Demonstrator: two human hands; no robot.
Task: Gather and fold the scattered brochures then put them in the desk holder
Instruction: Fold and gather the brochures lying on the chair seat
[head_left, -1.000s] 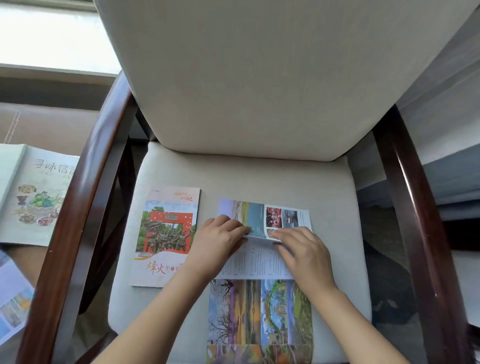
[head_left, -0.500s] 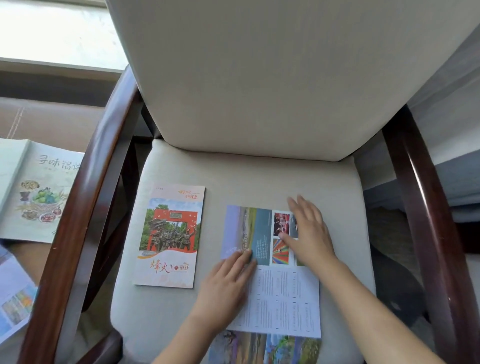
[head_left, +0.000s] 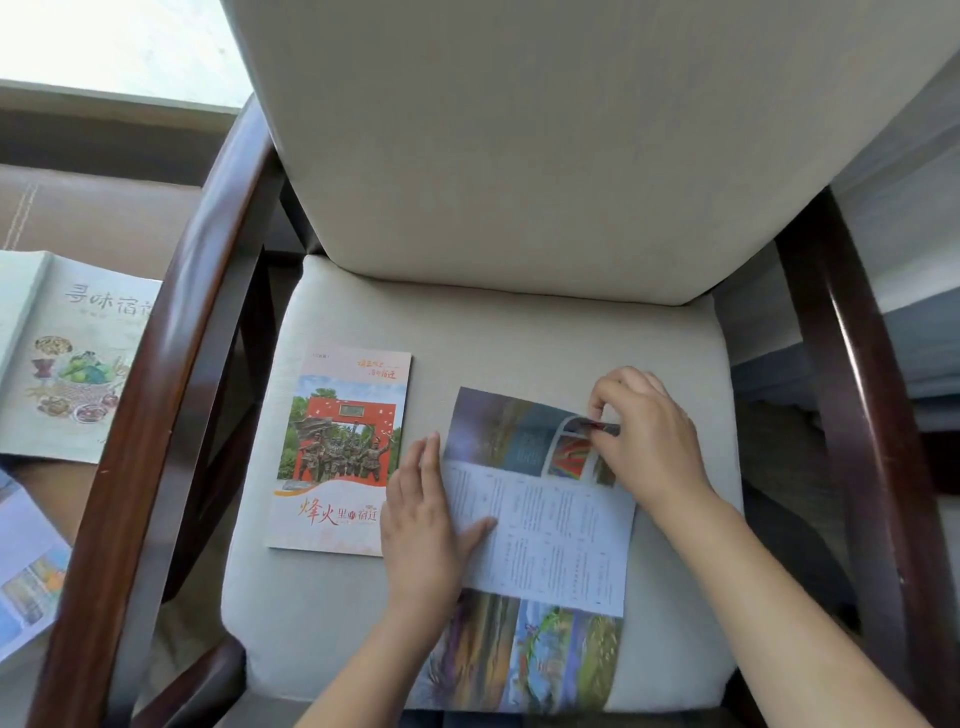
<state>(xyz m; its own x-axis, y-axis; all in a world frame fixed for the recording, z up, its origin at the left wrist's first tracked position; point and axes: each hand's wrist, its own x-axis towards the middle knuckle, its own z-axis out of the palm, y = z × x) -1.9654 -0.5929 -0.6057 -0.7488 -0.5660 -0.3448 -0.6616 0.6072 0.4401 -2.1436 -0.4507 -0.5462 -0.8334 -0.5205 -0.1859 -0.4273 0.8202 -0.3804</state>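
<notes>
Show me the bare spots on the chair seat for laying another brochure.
Free: the seat cushion strip between the backrest and both brochures, and the front-left corner below the folded brochure. Crowded: centre-right, where the left hand and right hand work the unfolded brochure.

The far right corner of the unfolded brochure (head_left: 540, 525) is covered by the right hand (head_left: 644, 441), whose grip there is blurred, so what is pinched between the fingertips cannot be read. The brochure's left edge is hidden under the left hand (head_left: 423, 525). Its printed text is too small to be made out. Well left of both hands, a booklet (head_left: 67, 358) (food pictured on the cover) is partly hidden behind the chair's armrest (head_left: 171, 364).
</notes>
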